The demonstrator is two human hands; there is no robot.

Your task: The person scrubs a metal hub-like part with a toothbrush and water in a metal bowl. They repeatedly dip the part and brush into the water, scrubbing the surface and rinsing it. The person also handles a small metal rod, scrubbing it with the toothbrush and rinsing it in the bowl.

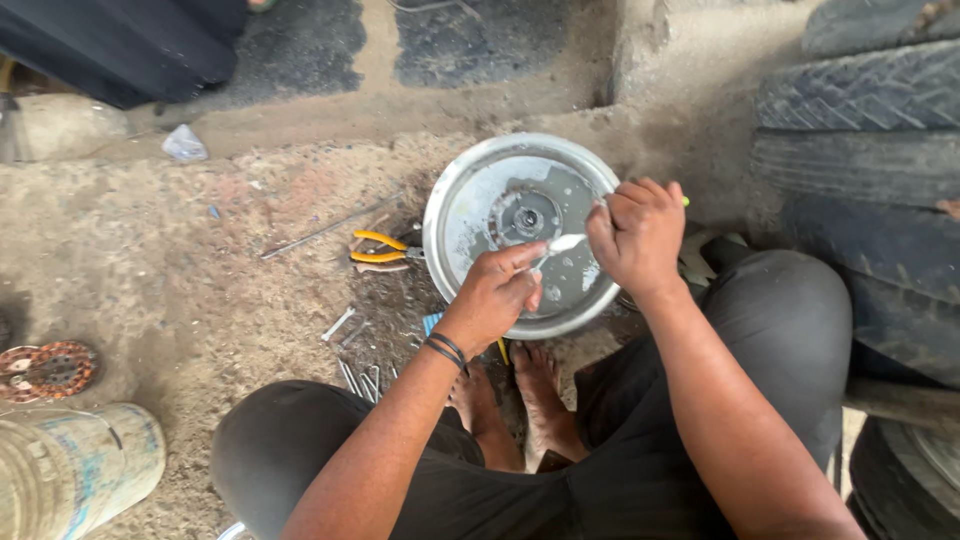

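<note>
The left hand (497, 290) pinches a small white strip (563, 243). The right hand (637, 235) is closed on its other end. Both sit over a round metal cover (480, 190) on the dirt. Yellow pliers (378, 249) lie beside it.

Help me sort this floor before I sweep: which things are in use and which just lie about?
In use:
round metal cover
thin white strip, pinched by left hand
right hand, closed on something hidden

Lying about:
yellow pliers
bolts
long rod
copper coil
bucket
tyres
</note>
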